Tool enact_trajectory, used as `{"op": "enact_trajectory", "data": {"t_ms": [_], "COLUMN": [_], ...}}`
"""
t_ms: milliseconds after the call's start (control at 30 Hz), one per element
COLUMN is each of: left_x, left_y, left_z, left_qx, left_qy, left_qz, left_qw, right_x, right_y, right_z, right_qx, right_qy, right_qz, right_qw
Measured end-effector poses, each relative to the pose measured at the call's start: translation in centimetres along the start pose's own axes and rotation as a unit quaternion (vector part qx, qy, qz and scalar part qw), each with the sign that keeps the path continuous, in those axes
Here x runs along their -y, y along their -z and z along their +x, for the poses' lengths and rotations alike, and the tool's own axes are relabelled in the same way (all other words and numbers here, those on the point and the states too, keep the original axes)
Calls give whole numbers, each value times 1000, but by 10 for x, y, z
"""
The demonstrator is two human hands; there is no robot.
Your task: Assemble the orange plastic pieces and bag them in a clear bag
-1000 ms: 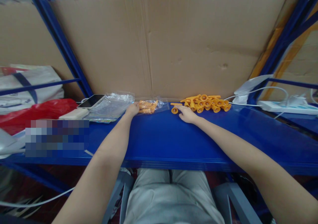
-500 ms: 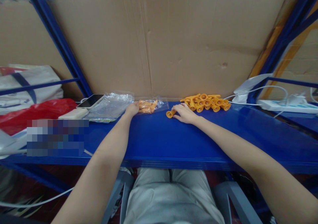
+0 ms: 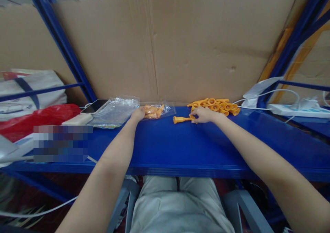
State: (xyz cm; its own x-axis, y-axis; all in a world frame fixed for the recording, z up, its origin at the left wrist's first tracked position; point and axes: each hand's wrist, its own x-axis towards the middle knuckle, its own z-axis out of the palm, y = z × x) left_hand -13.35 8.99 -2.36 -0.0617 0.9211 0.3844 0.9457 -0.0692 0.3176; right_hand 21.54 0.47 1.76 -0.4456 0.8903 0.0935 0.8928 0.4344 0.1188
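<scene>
Bare blue counter fills mid-frame; left hand grips one bag, right hand pinches one orange peg.

This looks like a small packing or assembly station set up inside warehouse-style shelving rather than a home or office. The work surface is a blue metal shelf running across the middle of the frame, carried by blue steel uprights that slant up at the upper left and upper right. A large flattened cardboard sheet closes off the back. A heap of identical orange plastic parts lies at centre right, with clear plastic bags at centre left, some already filled. A white power strip with cables sits at the right edge, and bags of supplies crowd the left.
</scene>
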Motion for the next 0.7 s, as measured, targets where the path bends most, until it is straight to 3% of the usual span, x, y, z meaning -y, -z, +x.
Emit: {"op": "enact_trajectory", "data": {"t_ms": [267,467,700], "left_x": [-7,-6,-3], "left_y": [5,5,3], "left_z": [-3,-4,-1], "left_qx": [25,26,22], "left_qy": [41,30,22], "left_qz": [-1,-3,2], "left_qw": [999,999,1000], "right_x": [2,7,5], "right_y": [-2,7,8], "right_z": [1,-5,-5], "right_qx": [34,128,104], "right_qy": [9,-67,-46], "right_qz": [62,182,243], "right_qw": [997,973,963]}}
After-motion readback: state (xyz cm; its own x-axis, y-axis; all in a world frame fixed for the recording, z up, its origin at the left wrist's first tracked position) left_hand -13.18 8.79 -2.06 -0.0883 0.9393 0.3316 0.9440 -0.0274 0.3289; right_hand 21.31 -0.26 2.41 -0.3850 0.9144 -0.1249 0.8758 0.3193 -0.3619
